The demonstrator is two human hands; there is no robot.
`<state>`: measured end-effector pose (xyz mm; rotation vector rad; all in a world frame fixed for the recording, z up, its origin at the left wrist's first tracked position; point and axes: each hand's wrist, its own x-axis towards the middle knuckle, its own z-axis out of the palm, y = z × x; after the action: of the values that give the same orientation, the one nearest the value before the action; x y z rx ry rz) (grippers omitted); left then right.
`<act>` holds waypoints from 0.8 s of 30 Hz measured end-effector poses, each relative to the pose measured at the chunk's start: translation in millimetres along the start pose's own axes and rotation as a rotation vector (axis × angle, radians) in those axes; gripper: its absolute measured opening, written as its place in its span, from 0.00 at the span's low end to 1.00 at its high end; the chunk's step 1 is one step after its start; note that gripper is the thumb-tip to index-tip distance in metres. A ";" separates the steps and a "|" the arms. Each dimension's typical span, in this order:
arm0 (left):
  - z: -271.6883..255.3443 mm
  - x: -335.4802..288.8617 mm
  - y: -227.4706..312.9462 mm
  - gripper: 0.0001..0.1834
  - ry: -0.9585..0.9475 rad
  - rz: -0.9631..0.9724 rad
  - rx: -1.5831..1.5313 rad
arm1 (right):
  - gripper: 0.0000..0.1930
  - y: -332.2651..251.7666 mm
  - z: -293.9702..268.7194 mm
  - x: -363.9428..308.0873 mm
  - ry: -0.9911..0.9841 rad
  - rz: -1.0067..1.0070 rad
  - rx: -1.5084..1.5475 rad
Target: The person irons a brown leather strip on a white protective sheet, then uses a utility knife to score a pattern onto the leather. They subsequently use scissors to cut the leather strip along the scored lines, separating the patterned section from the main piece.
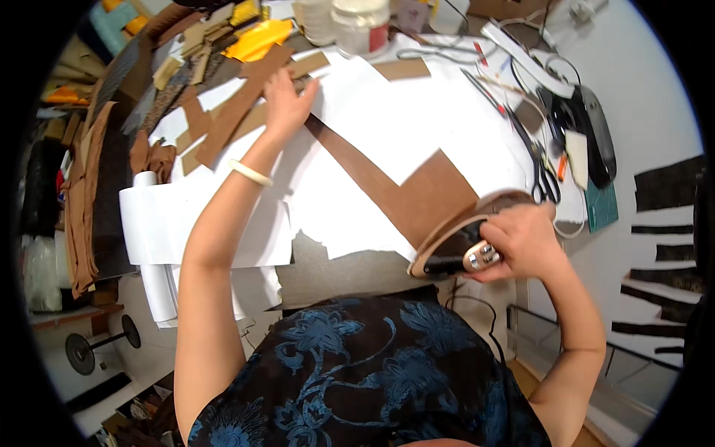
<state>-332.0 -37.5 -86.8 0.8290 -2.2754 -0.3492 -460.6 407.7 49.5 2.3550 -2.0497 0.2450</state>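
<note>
One long brown strip (387, 182), flat

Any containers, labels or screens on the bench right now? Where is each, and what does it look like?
Jar with label: far edge of the table, top centre; white, round, red band on its side.
Second white tub: just left of the jar; round, plain.
No screens or signs visible.

White jar (360, 24), red label, table's far edge
</note>
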 end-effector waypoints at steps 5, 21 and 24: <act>1.6 23.0 9.5 0.34 -0.476 -0.342 -0.356 | 0.30 7.8 -5.3 -5.8 0.090 -0.016 0.024; -129.7 75.9 -163.1 0.12 0.470 -0.540 -1.058 | 0.29 350.7 -82.7 -131.7 1.420 1.318 -0.002; -93.8 87.9 -205.7 0.10 0.607 -0.662 -1.179 | 0.29 431.8 -73.4 -206.3 1.337 1.205 -0.024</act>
<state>-222.1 -252.7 -66.2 0.8104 -0.8793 -1.3386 -921.2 556.9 55.4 0.2037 -2.0694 1.2472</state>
